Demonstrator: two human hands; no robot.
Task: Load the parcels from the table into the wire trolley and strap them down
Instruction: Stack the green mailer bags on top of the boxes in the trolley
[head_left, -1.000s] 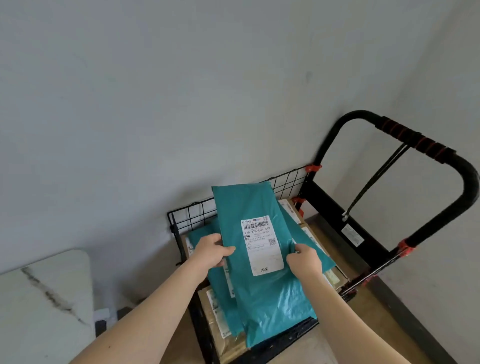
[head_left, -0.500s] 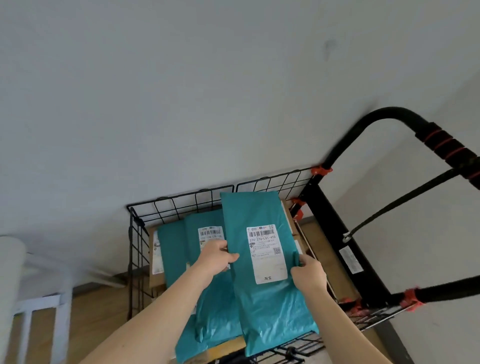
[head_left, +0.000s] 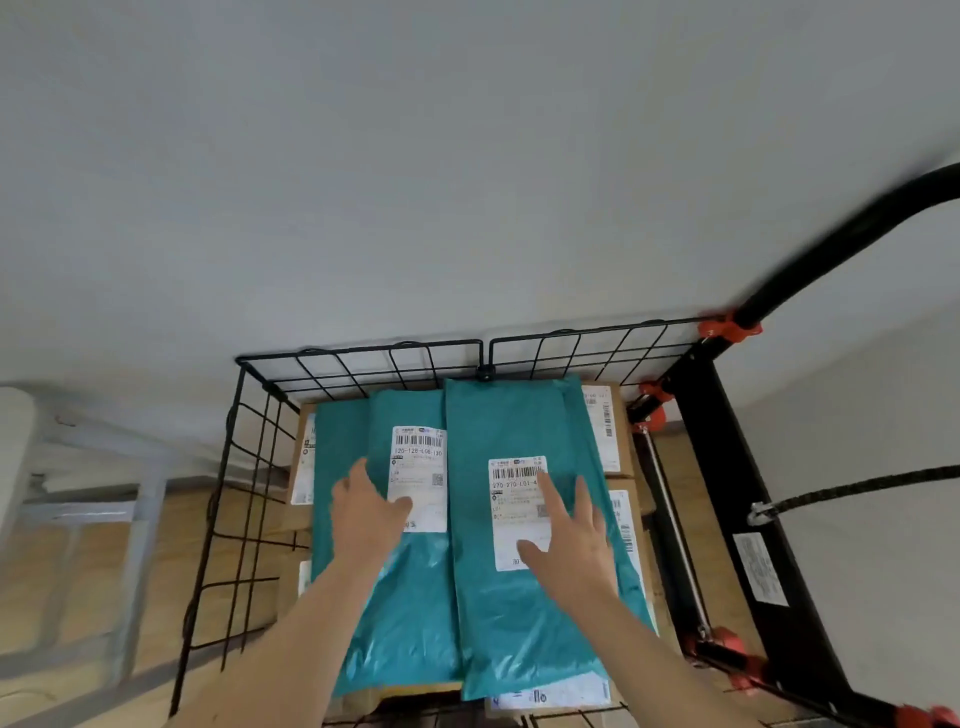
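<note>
Two hands: head view; left hand (head_left: 363, 519) lies flat with fingers spread on the left teal bag (head_left: 410, 613); right hand (head_left: 571, 540) lies flat on the right teal bag (head_left: 498, 613), partly over its label (head_left: 506, 519). Neither grasps anything.
Parcels: bags lie side by side on cardboard boxes (head_left: 605, 431) inside the wire trolley (head_left: 363, 353), far ends at its back wall.
Strap: black cord (head_left: 857, 491) with a hook hangs off to the right, not over the load.
Risk: slick bags may slide off the boxes when the hands lift or the trolley rolls; a loosely hooked cord would let them shift.
</note>
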